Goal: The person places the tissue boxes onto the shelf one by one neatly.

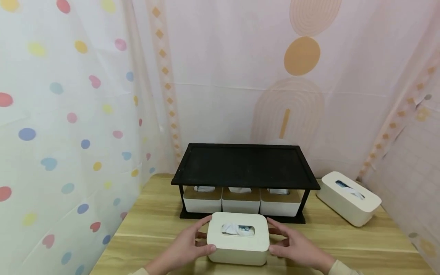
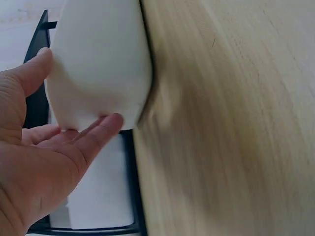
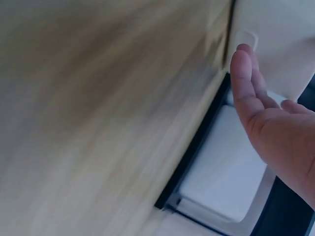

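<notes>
A cream tissue box with an oval slot in its lid is upright at the table's front, in front of the black rack; I cannot tell whether it touches the table. My left hand grips its left end, thumb at the front corner and fingers along the end and back corner. My right hand holds the right end likewise. In the left wrist view, the left hand's fingertips lie against the box wall. White tissue and a printed wrapper show through the slot.
A black rack with a flat top stands behind the held box. Under it sit three white boxes with brown lids in a row. Another cream tissue box lies angled on the wooden table at right. Patterned curtains hang behind.
</notes>
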